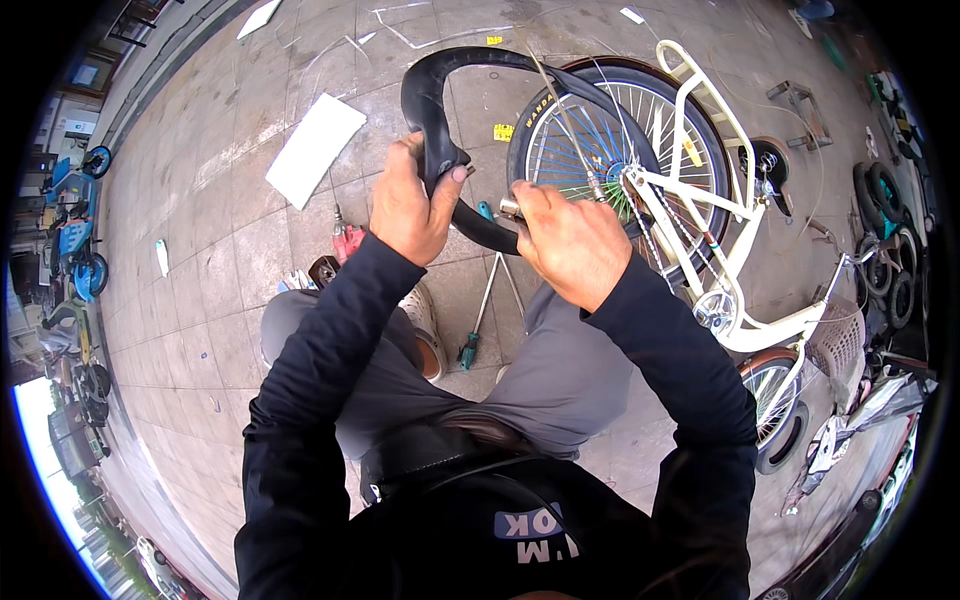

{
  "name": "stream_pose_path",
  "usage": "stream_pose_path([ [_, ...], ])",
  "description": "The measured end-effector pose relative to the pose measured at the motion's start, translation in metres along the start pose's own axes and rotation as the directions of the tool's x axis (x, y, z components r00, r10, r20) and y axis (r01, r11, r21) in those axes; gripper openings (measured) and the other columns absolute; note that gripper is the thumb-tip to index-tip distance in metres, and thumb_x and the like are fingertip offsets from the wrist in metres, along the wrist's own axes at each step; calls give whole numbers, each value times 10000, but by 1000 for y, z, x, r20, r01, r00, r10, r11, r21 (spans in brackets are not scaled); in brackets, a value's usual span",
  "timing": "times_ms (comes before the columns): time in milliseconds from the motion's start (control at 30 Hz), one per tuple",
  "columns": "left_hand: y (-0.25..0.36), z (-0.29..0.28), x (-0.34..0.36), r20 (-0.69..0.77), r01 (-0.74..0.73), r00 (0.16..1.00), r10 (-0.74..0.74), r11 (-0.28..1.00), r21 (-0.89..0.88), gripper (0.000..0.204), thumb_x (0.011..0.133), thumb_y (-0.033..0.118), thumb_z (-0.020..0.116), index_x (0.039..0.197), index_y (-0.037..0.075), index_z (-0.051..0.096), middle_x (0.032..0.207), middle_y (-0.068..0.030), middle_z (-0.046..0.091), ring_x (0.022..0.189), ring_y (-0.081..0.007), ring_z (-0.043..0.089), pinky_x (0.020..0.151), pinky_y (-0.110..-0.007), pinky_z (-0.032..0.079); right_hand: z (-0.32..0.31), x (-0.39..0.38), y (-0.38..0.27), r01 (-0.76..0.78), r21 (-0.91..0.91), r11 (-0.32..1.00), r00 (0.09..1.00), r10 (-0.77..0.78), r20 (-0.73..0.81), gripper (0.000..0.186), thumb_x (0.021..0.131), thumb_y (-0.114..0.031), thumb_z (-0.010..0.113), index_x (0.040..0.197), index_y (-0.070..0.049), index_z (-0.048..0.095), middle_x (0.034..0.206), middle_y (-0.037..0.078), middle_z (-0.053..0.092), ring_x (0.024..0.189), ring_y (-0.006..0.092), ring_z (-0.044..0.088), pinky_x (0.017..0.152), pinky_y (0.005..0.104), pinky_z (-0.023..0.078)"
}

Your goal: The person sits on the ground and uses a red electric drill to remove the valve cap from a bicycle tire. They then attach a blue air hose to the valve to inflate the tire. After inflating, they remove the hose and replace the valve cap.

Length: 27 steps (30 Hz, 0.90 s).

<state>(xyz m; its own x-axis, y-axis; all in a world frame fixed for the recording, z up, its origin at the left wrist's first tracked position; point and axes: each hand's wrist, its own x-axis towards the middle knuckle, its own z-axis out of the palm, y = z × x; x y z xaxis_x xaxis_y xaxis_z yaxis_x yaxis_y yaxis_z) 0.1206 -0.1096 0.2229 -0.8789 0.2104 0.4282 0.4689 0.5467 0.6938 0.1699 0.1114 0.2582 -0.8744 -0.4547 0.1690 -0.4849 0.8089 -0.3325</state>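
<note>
A black inner tube (pixel 420 85), partly puffed out, loops up and away in front of me. My left hand (pixel 408 205) is closed around its near left part, thumb beside a small metal valve stem (pixel 469 170). My right hand (pixel 575 240) is closed, with the end of a short metal cylinder (pixel 510 207) sticking out past its fingers. What that cylinder belongs to is hidden in the palm. The tube's lower stretch (pixel 480 228) runs up to the right hand's fingers; whether they grip it cannot be told. The two hands are apart.
A cream bicycle (pixel 740 215) lies on its side at right, its rear wheel (pixel 540 135) by my right hand. A green-handled screwdriver (pixel 468 352) and a red tool (pixel 347 242) lie near my feet. A white sheet (pixel 318 150) lies left; tyres (pixel 885 195) line the far right.
</note>
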Motion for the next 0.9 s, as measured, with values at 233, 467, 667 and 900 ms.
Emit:
stream_pose_path([
  [233,22,8,-6,238,192,963,-123,937,-292,422,968,97,640,1288,-16,389,996,-166,667,884,-227,679,770,-345,534,-14,-4,24,66,-64,996,989,-57,134,230,853,-107,617,1046,-9,539,862,176,640,699,374,668,606,463,540],
  [467,24,10,-15,251,216,958,-135,920,-327,426,948,79,654,1285,-11,410,996,-195,668,884,-278,694,774,-362,533,-14,-3,18,131,4,991,983,-131,127,153,864,-107,606,964,-33,517,845,171,628,713,393,655,619,494,523],
  [667,34,15,-20,250,153,964,-86,953,-262,376,931,28,639,1247,-13,441,976,-228,662,917,-366,698,777,-387,528,-14,-7,6,179,-8,984,971,-175,165,199,826,-157,627,946,-9,570,806,170,664,711,358,696,619,466,565],
  [900,36,14,-24,276,219,955,-112,893,-393,335,959,52,630,1238,-7,455,1020,-175,670,934,-263,688,806,-355,525,-12,-18,-4,-63,211,975,967,8,254,389,826,-215,664,1121,24,579,1005,217,655,875,406,657,768,498,514],
])
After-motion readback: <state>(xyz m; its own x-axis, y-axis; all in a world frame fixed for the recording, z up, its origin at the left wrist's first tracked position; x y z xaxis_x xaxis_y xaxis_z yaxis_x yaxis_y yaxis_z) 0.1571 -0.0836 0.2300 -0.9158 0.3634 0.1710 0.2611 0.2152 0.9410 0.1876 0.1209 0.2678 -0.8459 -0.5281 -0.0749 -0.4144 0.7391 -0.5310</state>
